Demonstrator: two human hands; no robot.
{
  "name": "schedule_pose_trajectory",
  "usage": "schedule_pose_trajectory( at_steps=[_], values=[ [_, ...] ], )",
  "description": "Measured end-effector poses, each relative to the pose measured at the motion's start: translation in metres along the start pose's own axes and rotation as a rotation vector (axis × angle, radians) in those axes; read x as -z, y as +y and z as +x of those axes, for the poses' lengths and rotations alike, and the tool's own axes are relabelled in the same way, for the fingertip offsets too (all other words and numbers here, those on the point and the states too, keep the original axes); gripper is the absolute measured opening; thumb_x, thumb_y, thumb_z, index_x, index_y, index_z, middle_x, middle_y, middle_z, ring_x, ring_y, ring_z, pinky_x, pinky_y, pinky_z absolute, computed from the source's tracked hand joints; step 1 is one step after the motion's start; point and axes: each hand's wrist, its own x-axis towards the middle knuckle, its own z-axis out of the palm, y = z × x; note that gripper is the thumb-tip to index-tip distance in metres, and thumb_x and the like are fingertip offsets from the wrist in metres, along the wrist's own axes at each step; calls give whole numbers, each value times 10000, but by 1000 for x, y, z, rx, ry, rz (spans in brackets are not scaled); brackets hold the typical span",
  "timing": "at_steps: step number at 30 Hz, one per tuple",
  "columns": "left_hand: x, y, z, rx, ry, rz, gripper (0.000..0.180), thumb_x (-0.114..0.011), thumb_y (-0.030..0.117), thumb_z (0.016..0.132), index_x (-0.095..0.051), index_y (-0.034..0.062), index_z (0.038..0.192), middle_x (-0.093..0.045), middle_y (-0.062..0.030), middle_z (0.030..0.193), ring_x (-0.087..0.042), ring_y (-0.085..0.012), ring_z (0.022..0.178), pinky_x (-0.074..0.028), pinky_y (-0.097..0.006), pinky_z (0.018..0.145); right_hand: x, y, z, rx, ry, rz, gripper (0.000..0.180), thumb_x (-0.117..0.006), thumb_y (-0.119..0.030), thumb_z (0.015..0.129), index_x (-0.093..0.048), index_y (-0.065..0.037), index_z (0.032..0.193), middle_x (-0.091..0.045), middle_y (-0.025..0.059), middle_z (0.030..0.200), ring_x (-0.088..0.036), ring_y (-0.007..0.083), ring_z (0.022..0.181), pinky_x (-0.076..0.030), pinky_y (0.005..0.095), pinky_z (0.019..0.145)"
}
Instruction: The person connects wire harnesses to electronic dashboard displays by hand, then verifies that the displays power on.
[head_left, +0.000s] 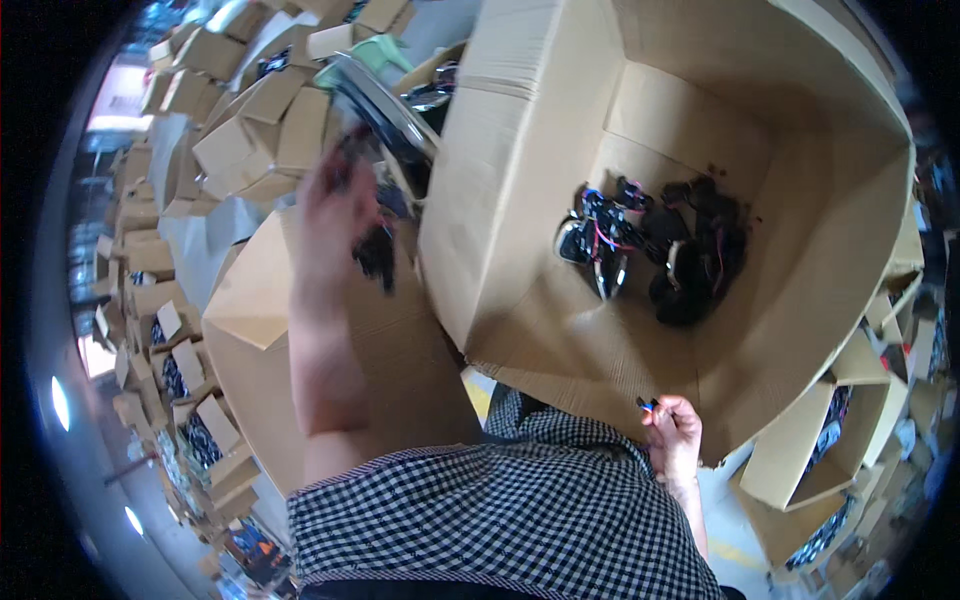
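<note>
Looking down from head height, we see our left hand (340, 205) raised and blurred over a shallow cardboard box (390, 350), fingers closed round a dark wired part (378, 255). To the right, a large open carton (520, 190) holds a heap of similar black parts (655, 250) at its bottom. Our right hand (675, 430) pinches the carton's near rim, mostly closed. Keeping that rim steady should help while we carry the part without snagging its wires.

Head view, steeply downward (close, fisheye)
</note>
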Motion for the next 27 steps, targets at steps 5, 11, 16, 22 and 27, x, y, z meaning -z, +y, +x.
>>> schedule_pose_trajectory(
  at_steps=[5, 11, 16, 22, 27],
  values=[
    [17, -70, 150, -263, -37, 546, 392, -610, 99, 788, -486, 42, 1155, -553, -118, 937, -531, -181, 836, -429, -274, 693, -10, 13, 3, -25, -54, 10, 121, -516, -36, 878, -564, -33, 989, -614, 81, 758, -355, 24, 474, -259, 164, 420],
    [-151, -57, 63, -1003, -106, 763, 382, -614, 104, 699, -575, 122, 1078, -478, -124, 1215, -448, -317, 1110, -347, -380, 963, 6, 27, 4, 35, 38, 145, 128, -520, -47, 881, -571, -40, 998, -620, 79, 765, -345, 30, 468, -266, 167, 420],
    [-241, -163, 5, -893, -420, 928, 291, -565, 82, 705, -608, 117, 991, -516, -74, 1167, -453, -239, 1120, -358, -358, 954, 9, 31, 3, 17, 99, 111, 129, -533, -84, 883, -571, -39, 998, -623, 77, 763, -389, 48, 511, -301, 173, 462],
    [-296, -345, 9, -578, -933, 1262, 387, -489, 106, 760, -538, 111, 1144, -552, -80, 1117, -469, -231, 1131, -309, -385, 1008, 35, 52, -11, 25, 44, 105, 168, -537, -30, 868, -561, 0, 1032, -629, 92, 902, -612, 141, 800, -491, 237, 729],
    [-300, -369, 16, -455, -1081, 1555, 346, -401, 168, 839, -510, 73, 1153, -578, -102, 1103, -500, -207, 1087, -354, -378, 962, 43, 53, -11, 33, -15, 119, 192, -535, -27, 866, -553, 6, 1054, -628, 104, 894, -615, 151, 829, -492, 231, 723]
  ],
)
